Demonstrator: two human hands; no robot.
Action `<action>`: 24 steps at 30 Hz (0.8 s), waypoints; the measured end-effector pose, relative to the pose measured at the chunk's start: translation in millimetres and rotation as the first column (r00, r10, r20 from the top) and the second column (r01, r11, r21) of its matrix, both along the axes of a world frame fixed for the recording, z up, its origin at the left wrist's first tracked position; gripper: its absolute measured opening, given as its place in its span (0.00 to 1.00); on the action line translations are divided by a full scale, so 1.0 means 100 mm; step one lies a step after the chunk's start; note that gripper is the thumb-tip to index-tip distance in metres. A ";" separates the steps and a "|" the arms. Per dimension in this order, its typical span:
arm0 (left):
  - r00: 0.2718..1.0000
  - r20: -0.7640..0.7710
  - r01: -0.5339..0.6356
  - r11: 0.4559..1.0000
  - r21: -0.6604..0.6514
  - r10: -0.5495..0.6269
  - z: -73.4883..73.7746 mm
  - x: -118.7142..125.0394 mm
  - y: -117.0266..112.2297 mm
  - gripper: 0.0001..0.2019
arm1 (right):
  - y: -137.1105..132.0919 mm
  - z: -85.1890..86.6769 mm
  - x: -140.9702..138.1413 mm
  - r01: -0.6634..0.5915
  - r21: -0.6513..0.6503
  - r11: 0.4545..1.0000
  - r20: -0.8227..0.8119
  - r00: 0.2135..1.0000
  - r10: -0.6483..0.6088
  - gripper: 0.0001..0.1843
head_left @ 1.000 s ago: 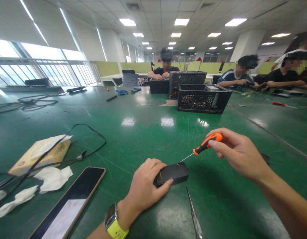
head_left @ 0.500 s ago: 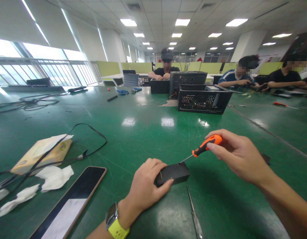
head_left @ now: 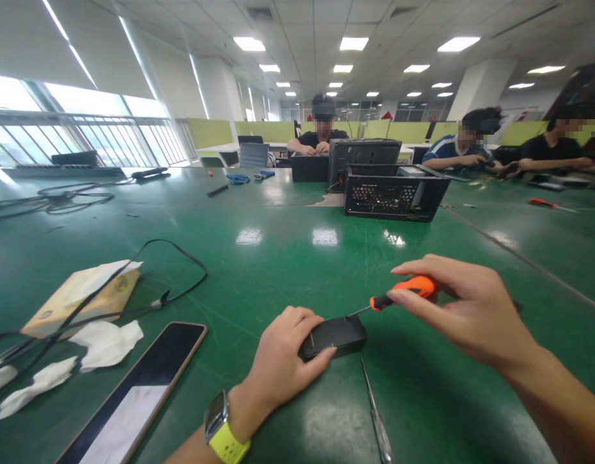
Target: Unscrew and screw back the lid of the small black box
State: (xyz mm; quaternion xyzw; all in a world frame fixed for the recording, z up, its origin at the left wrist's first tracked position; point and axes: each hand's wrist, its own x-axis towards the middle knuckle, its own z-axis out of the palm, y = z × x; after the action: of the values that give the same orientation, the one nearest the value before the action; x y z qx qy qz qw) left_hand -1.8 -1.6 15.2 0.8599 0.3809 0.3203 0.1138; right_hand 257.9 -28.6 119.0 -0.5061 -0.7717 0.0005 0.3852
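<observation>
My left hand [head_left: 290, 351] clamps the black box [head_left: 339, 335] on the near tabletop [head_left: 259, 270]; my right hand [head_left: 466, 303] grips the screwdriver [head_left: 416, 286], tip at the box's far edge. The box looks whole, work unfinished.

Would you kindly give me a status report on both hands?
Left hand holding black block. Right hand holding orange screwdriver, tip at block's far edge. Slim metal tool nearby, untouched.

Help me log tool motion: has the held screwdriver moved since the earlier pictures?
Yes: the held screwdriver has tipped its handle lower in view, judged against the unmoved phone.
</observation>
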 end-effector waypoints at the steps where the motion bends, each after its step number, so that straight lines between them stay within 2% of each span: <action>1: 1.000 0.000 0.000 1.000 0.000 0.000 0.00 0.00 0.00 0.14 | 0.00 -0.01 -0.01 0.031 0.035 0.999 0.025 0.999 -0.032 0.12; 3: 1.000 -0.001 0.003 1.000 -0.001 -0.003 0.01 0.00 -0.01 0.14 | 0.01 -0.02 -0.01 0.050 0.056 0.997 0.062 0.997 -0.053 0.12; 6: 1.000 -0.001 0.012 1.000 -0.010 -0.012 0.01 0.00 -0.01 0.14 | 0.02 0.01 0.04 0.026 -0.035 0.999 0.070 0.997 -0.024 0.12; 11: 1.000 0.002 0.016 1.000 -0.011 -0.016 0.01 -0.01 0.00 0.14 | 0.00 0.09 0.11 0.117 -0.076 0.990 -0.049 0.991 -0.121 0.12; 17: 1.000 0.001 0.008 1.000 -0.029 -0.008 0.00 0.00 0.00 0.15 | -0.04 0.07 -0.02 -0.037 -0.198 0.980 -0.063 0.998 0.025 0.11; 24: 1.000 -0.001 0.006 1.000 -0.028 -0.006 0.00 0.00 0.00 0.15 | -0.02 0.02 -0.07 -0.040 -0.239 0.970 -0.062 0.998 0.026 0.11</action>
State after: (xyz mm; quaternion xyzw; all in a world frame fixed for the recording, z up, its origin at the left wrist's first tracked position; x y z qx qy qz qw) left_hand -1.4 -1.9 15.0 0.8594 0.3829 0.3144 0.1267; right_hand 250.8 -31.0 120.8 -0.5360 -0.7625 0.1152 0.3436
